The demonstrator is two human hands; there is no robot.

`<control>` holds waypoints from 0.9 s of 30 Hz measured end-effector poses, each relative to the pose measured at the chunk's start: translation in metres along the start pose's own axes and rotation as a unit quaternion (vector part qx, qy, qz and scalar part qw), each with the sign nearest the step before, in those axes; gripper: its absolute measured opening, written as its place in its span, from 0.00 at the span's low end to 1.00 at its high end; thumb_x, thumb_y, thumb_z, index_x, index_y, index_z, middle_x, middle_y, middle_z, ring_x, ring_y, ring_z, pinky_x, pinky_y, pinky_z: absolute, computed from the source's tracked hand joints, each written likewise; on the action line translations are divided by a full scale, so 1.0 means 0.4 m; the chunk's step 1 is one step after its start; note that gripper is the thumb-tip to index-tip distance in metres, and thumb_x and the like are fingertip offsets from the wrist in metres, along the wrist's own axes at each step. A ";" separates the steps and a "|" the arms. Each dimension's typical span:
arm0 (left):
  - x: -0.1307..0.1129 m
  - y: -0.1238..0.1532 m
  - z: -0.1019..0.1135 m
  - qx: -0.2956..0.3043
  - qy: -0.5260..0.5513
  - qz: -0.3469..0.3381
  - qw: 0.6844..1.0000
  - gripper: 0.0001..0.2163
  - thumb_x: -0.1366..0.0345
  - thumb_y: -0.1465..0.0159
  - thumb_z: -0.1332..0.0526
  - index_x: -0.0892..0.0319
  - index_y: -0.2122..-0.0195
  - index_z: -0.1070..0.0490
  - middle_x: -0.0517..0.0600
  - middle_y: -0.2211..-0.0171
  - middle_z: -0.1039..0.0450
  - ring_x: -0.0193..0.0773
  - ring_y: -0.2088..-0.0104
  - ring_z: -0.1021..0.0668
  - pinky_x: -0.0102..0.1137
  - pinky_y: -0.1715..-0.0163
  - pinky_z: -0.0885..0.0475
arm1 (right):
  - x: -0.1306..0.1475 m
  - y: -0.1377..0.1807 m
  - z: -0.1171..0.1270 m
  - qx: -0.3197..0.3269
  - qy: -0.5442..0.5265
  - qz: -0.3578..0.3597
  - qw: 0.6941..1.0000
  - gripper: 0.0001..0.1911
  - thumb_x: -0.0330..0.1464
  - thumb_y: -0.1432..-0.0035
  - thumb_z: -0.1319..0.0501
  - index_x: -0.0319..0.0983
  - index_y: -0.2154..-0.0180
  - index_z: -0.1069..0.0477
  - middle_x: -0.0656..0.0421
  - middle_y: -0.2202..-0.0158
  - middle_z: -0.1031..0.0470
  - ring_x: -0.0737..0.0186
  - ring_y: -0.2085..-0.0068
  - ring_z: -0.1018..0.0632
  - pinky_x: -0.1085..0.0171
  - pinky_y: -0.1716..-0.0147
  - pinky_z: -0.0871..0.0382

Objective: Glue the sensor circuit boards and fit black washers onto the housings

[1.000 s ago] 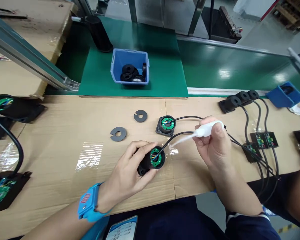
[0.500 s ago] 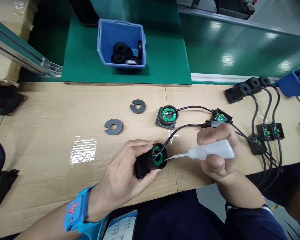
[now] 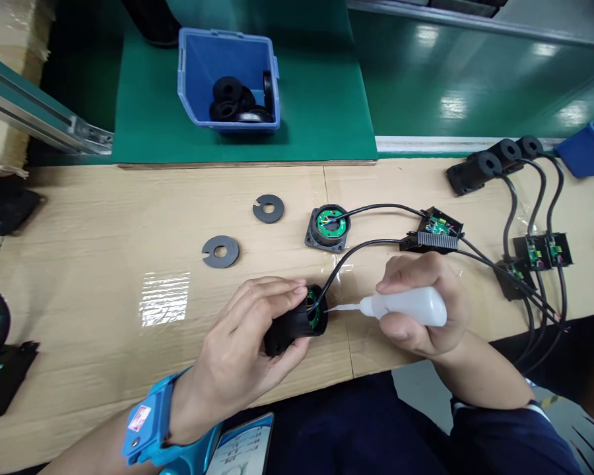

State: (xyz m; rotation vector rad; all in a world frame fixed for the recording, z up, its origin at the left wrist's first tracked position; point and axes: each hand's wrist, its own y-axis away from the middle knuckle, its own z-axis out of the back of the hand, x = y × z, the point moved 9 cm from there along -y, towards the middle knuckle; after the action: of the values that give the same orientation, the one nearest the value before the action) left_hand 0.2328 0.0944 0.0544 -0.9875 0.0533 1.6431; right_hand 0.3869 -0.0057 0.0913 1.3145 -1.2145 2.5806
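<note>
The left hand [image 3: 237,340] wraps its fingers around a black tube [image 3: 287,330] over the cardboard [image 3: 103,264]. The right hand [image 3: 454,310] grasps a white bottle [image 3: 416,307] between thumb and fingers, its thin nozzle [image 3: 344,307] at the tube's open rim.

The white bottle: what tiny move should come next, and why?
Perhaps a gentle squeeze: the right hand grips the white bottle, its thin nozzle is at the open end of the black housing, and the left hand holds that end towards it.
</note>
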 end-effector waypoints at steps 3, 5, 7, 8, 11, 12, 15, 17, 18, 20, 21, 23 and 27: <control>-0.001 0.000 0.000 -0.001 -0.001 -0.004 1.000 0.18 0.72 0.39 0.31 0.61 0.48 0.31 0.56 0.54 0.21 0.46 0.51 0.18 0.40 0.52 0.20 | 0.001 -0.002 -0.004 0.002 0.006 0.002 1.000 0.12 0.43 0.33 0.37 0.42 0.59 0.30 0.62 0.72 0.26 0.68 0.80 0.29 0.65 0.83 0.34; 0.000 -0.001 0.000 0.000 0.000 -0.003 1.000 0.19 0.72 0.39 0.31 0.61 0.48 0.31 0.56 0.53 0.21 0.46 0.51 0.18 0.40 0.52 0.20 | 0.003 -0.006 -0.006 0.004 0.011 0.001 1.000 0.13 0.44 0.32 0.37 0.42 0.60 0.31 0.63 0.73 0.27 0.68 0.80 0.28 0.66 0.83 0.33; 0.000 -0.002 -0.001 0.002 0.002 0.000 1.000 0.19 0.71 0.39 0.31 0.60 0.47 0.31 0.56 0.53 0.21 0.46 0.51 0.18 0.41 0.52 0.19 | 0.004 -0.010 -0.009 0.011 0.014 -0.006 1.000 0.13 0.45 0.32 0.37 0.43 0.61 0.31 0.63 0.73 0.27 0.68 0.80 0.27 0.66 0.83 0.33; 0.000 -0.002 -0.001 0.003 0.003 0.000 1.000 0.19 0.71 0.38 0.30 0.60 0.47 0.32 0.56 0.53 0.21 0.46 0.51 0.18 0.41 0.52 0.19 | 0.005 -0.011 -0.010 0.013 0.014 -0.007 1.000 0.13 0.45 0.32 0.37 0.43 0.61 0.31 0.63 0.74 0.26 0.68 0.80 0.27 0.66 0.83 0.33; -0.001 -0.003 0.000 0.004 0.004 0.001 1.000 0.19 0.71 0.38 0.30 0.60 0.47 0.32 0.56 0.53 0.21 0.46 0.51 0.18 0.42 0.52 0.19 | 0.005 -0.011 -0.009 0.012 0.012 -0.011 1.000 0.13 0.46 0.33 0.37 0.43 0.61 0.30 0.62 0.74 0.26 0.68 0.81 0.27 0.65 0.83 0.32; -0.001 -0.003 0.000 0.003 0.003 0.002 1.000 0.19 0.71 0.38 0.30 0.59 0.47 0.32 0.56 0.53 0.21 0.46 0.51 0.18 0.42 0.53 0.19 | 0.005 -0.010 -0.007 0.011 0.013 -0.011 1.000 0.13 0.46 0.32 0.37 0.43 0.60 0.29 0.62 0.73 0.25 0.68 0.81 0.27 0.65 0.83 0.32; -0.002 -0.003 0.002 0.003 0.000 0.006 1.000 0.19 0.71 0.38 0.31 0.58 0.47 0.31 0.55 0.53 0.20 0.47 0.52 0.18 0.43 0.54 0.18 | 0.003 -0.006 -0.009 0.023 0.009 -0.013 1.000 0.13 0.45 0.32 0.38 0.43 0.58 0.29 0.62 0.73 0.25 0.67 0.80 0.26 0.64 0.82 0.31; -0.001 -0.003 0.003 0.003 -0.001 0.008 1.000 0.19 0.71 0.38 0.31 0.58 0.47 0.31 0.55 0.53 0.20 0.47 0.52 0.18 0.43 0.54 0.18 | 0.004 -0.005 -0.011 0.033 0.004 -0.009 0.999 0.12 0.44 0.32 0.38 0.43 0.56 0.28 0.62 0.72 0.25 0.66 0.79 0.26 0.63 0.82 0.31; -0.002 -0.002 0.004 0.002 -0.002 0.007 1.000 0.19 0.71 0.38 0.31 0.58 0.47 0.31 0.55 0.53 0.20 0.47 0.52 0.18 0.43 0.54 0.18 | 0.004 -0.005 -0.010 0.034 0.002 -0.007 0.999 0.12 0.44 0.32 0.38 0.43 0.55 0.28 0.61 0.72 0.25 0.66 0.79 0.26 0.63 0.82 0.31; -0.001 -0.001 0.004 0.002 -0.002 0.007 1.000 0.19 0.71 0.39 0.31 0.59 0.47 0.31 0.56 0.53 0.21 0.47 0.51 0.18 0.42 0.53 0.19 | 0.004 -0.006 -0.010 0.033 0.000 -0.008 0.999 0.12 0.44 0.32 0.37 0.43 0.55 0.28 0.61 0.72 0.25 0.65 0.79 0.26 0.63 0.82 0.31; 0.000 -0.001 0.004 0.003 -0.002 0.007 1.000 0.19 0.71 0.39 0.30 0.60 0.47 0.31 0.56 0.53 0.21 0.47 0.51 0.18 0.42 0.52 0.19 | 0.004 -0.007 -0.011 0.033 0.001 -0.007 0.999 0.12 0.44 0.32 0.38 0.43 0.55 0.28 0.61 0.72 0.25 0.66 0.79 0.26 0.64 0.82 0.31; 0.000 -0.002 0.002 0.003 -0.001 0.006 1.000 0.19 0.72 0.39 0.30 0.60 0.47 0.31 0.56 0.53 0.21 0.47 0.51 0.18 0.41 0.52 0.19 | 0.005 -0.008 -0.013 0.033 0.009 -0.005 0.999 0.12 0.44 0.32 0.38 0.42 0.57 0.29 0.61 0.73 0.25 0.66 0.79 0.26 0.65 0.82 0.31; -0.001 -0.006 0.002 0.001 -0.002 0.005 1.000 0.19 0.71 0.39 0.30 0.58 0.47 0.31 0.55 0.53 0.20 0.47 0.52 0.17 0.42 0.53 0.18 | 0.008 -0.010 -0.013 0.033 0.010 0.002 0.999 0.12 0.43 0.31 0.38 0.41 0.57 0.30 0.61 0.72 0.25 0.67 0.79 0.26 0.65 0.82 0.31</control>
State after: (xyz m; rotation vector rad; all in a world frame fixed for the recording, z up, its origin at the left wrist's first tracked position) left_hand 0.2344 0.0952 0.0563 -0.9831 0.0571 1.6551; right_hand 0.3825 -0.0006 0.0943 1.2955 -1.1395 2.6529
